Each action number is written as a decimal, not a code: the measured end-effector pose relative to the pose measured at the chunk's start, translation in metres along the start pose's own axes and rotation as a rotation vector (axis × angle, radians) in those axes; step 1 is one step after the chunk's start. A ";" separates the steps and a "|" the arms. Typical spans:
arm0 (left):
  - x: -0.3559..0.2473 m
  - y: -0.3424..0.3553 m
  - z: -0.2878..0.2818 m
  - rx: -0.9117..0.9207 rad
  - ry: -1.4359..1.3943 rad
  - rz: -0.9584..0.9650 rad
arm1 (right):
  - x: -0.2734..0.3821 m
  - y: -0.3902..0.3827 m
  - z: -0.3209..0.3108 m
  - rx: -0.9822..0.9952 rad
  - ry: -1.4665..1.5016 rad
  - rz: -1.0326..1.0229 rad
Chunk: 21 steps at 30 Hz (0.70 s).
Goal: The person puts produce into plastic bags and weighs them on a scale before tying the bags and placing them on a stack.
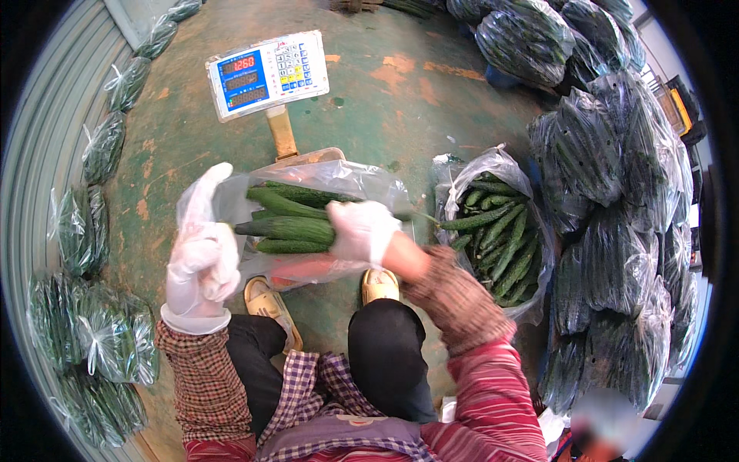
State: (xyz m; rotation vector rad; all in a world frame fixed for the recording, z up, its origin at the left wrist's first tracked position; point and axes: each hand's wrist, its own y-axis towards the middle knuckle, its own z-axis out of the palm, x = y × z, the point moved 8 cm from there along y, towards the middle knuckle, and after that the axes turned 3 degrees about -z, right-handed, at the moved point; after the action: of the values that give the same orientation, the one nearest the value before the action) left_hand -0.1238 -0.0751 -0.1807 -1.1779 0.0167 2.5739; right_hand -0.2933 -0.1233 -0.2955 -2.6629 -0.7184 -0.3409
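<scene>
Several long green cucumbers [289, 228] lie side by side in a clear plastic bag [373, 179] on the scale's platform [327, 156]. My right hand [360, 231], in a white glove, is closed round the cucumbers' right ends. At the bag's left side is my gloved left hand [202, 258]; its index finger points up and away while the other fingers curl in on the bag's edge. Beyond the bag stands the scale's display [268, 75], lit with red digits, on a tan post [282, 132].
To the right, an opened plastic bag [543, 269] holds many loose cucumbers [504, 239]. Filled bags [577, 154] are stacked along the right side. More bagged cucumbers [115, 331] line the ribbed wall [46, 146]. Another person [604, 427] is at the lower right.
</scene>
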 end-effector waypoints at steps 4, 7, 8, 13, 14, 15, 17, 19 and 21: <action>-0.014 -0.003 -0.016 -0.048 -0.026 0.042 | -0.011 0.019 0.002 -0.386 -0.124 -0.304; -0.005 -0.006 -0.012 -0.049 0.028 0.061 | -0.113 -0.083 -0.039 -0.872 0.461 0.011; -0.006 -0.004 -0.007 -0.048 -0.001 0.077 | -0.184 -0.117 -0.007 -0.816 0.552 0.351; 0.017 0.014 0.008 -0.114 0.431 0.106 | -0.281 -0.194 0.237 -0.229 0.483 1.241; 0.016 0.014 0.008 -0.109 0.419 0.079 | -0.282 -0.192 0.250 -0.378 0.539 1.315; 0.017 0.014 0.007 -0.108 0.408 0.052 | -0.279 -0.194 0.266 -0.522 0.596 1.395; 0.018 0.017 0.005 -0.131 0.352 0.052 | -0.282 -0.188 0.270 -0.635 0.506 1.466; 0.022 0.020 -0.001 -0.200 0.268 0.071 | -0.309 -0.207 0.307 -0.883 0.703 1.443; 0.017 0.009 -0.026 -0.349 0.239 0.079 | -0.289 -0.213 0.286 -0.876 0.783 1.293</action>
State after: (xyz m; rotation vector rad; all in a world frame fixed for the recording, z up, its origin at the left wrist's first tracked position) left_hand -0.1171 -0.0825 -0.2113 -1.6343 -0.3526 2.5549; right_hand -0.6094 0.0372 -0.5879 -2.5942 1.6015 -1.3237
